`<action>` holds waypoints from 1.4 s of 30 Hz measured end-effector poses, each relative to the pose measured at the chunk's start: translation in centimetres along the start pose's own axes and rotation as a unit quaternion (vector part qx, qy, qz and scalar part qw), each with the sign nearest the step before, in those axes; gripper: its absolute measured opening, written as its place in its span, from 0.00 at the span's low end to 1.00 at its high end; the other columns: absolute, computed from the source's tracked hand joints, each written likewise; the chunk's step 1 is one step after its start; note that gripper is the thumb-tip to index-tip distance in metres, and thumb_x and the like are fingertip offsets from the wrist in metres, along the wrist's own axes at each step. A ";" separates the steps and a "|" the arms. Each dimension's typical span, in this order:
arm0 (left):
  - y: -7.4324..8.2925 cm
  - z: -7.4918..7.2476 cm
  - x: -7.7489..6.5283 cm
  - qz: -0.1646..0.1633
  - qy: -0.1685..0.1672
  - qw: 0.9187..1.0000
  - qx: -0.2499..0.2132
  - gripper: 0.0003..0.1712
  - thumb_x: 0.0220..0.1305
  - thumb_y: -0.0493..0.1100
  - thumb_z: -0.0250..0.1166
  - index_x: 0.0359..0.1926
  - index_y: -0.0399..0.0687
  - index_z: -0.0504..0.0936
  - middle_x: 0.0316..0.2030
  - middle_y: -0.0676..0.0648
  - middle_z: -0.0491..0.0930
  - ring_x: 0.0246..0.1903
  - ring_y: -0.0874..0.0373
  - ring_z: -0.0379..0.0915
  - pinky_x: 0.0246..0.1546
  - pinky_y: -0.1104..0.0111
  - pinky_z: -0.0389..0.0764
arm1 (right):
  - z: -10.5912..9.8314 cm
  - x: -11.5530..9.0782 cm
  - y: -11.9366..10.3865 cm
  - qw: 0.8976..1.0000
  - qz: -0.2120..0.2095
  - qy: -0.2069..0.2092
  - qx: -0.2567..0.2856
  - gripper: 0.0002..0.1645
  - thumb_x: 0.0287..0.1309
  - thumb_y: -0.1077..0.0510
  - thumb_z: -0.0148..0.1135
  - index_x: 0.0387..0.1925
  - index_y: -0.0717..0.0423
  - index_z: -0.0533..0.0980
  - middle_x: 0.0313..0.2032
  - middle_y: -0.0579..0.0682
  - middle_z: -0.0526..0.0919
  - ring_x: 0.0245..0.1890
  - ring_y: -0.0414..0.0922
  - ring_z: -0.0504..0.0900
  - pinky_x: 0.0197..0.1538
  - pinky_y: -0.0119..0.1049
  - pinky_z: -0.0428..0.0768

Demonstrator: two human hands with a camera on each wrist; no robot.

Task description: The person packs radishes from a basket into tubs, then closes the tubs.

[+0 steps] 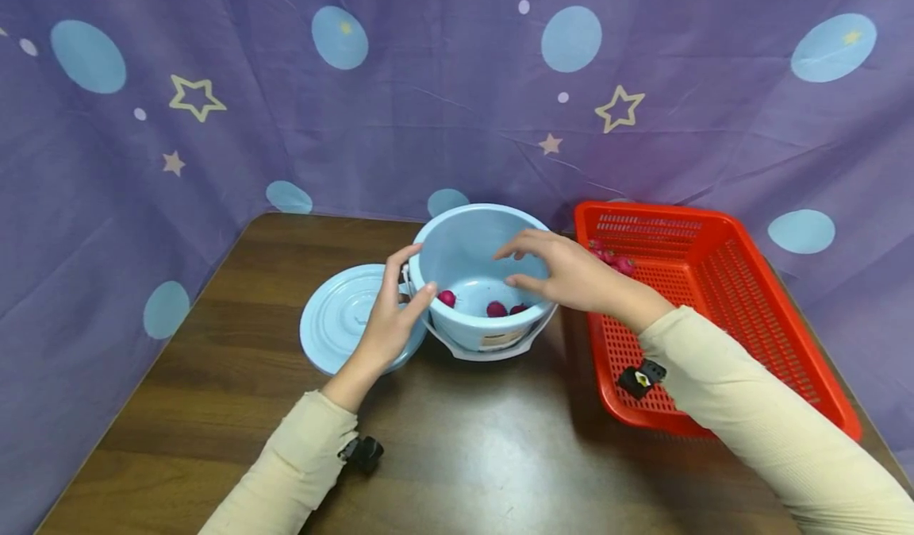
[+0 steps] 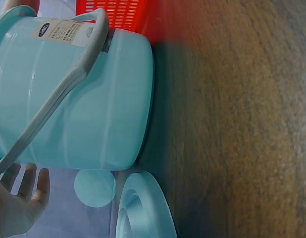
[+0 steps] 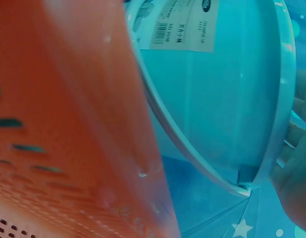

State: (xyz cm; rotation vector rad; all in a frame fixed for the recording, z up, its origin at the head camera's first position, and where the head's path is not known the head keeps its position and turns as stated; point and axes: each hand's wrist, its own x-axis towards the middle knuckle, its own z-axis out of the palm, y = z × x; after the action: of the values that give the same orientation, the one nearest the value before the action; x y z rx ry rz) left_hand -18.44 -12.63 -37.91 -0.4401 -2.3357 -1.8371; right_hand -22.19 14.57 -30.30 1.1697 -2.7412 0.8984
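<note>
A light blue bucket (image 1: pixel 474 332) stands upright with its pale handle (image 2: pixel 59 94) hanging down at the front. Several small, round, pinkish-red pieces that look like radishes (image 1: pixel 496 309) lie on its floor. My left hand (image 1: pixel 389 321) is at the bucket's left side, fingers extended along the outside and thumb at the rim. Over the bucket's opening, from the right, reaches my right hand (image 1: pixel 564 269). Its fingers are loosely bent and apart, with nothing visible between them. The light blue lid (image 1: pixel 339 321) lies on the table left of the bucket, partly behind my left hand.
A red perforated basket (image 1: pixel 743 297) stands right of the bucket, under my right forearm. More pinkish-red radish-like pieces (image 1: pixel 623 266) sit at its back left. A patterned purple curtain (image 1: pixel 428 122) hangs behind the brown wooden table (image 1: pixel 457 448).
</note>
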 end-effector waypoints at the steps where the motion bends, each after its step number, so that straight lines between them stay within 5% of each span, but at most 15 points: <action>1: 0.0 0.0 0.0 0.000 0.000 1.000 0.000 0.34 0.69 0.49 0.59 0.73 0.56 0.58 0.69 0.49 0.60 0.56 0.53 0.63 0.45 0.57 0.68 | -0.2 0.0 0.0 1.000 -0.001 0.005 0.005 0.21 0.57 0.57 0.71 0.53 0.51 0.80 0.49 0.45 0.81 0.49 0.46 0.76 0.53 0.45 0.75; 14: 0.1 0.2 0.3 0.003 -0.002 1.000 0.001 0.35 0.68 0.49 0.59 0.73 0.56 0.59 0.70 0.49 0.60 0.57 0.53 0.62 0.45 0.56 0.68 | -2.9 -2.0 1.3 0.995 -0.015 0.085 0.055 0.21 0.58 0.63 0.70 0.54 0.56 0.79 0.49 0.49 0.82 0.46 0.46 0.77 0.49 0.38 0.73; 26: -0.1 0.3 0.3 0.005 0.002 1.000 0.006 0.34 0.68 0.49 0.59 0.73 0.56 0.59 0.69 0.48 0.61 0.56 0.51 0.64 0.45 0.56 0.68 | -4.8 -4.8 4.2 0.990 0.084 0.106 0.044 0.19 0.60 0.60 0.69 0.53 0.48 0.80 0.48 0.44 0.81 0.44 0.39 0.76 0.50 0.30 0.72; 37: -0.1 0.3 0.2 -0.005 0.007 1.000 0.003 0.35 0.68 0.49 0.59 0.73 0.56 0.58 0.69 0.47 0.61 0.54 0.52 0.64 0.45 0.57 0.69 | -4.4 -5.8 8.7 0.978 0.157 0.129 0.043 0.19 0.62 0.60 0.67 0.54 0.59 0.79 0.46 0.54 0.84 0.42 0.40 0.78 0.51 0.39 0.73; 42: -0.2 0.4 0.3 0.000 0.007 1.000 0.002 0.35 0.68 0.50 0.59 0.73 0.56 0.58 0.68 0.47 0.61 0.54 0.52 0.64 0.44 0.57 0.69 | -4.4 -6.2 10.1 0.974 0.177 0.138 0.034 0.18 0.63 0.58 0.66 0.53 0.58 0.80 0.49 0.56 0.84 0.42 0.44 0.80 0.47 0.31 0.73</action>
State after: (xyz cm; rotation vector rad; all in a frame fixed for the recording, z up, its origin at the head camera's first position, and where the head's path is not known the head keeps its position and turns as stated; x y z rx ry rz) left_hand -18.76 -12.28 -38.11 -0.4253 -2.3309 -1.8291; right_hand -25.39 26.48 -33.18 0.5125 -2.7421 1.0996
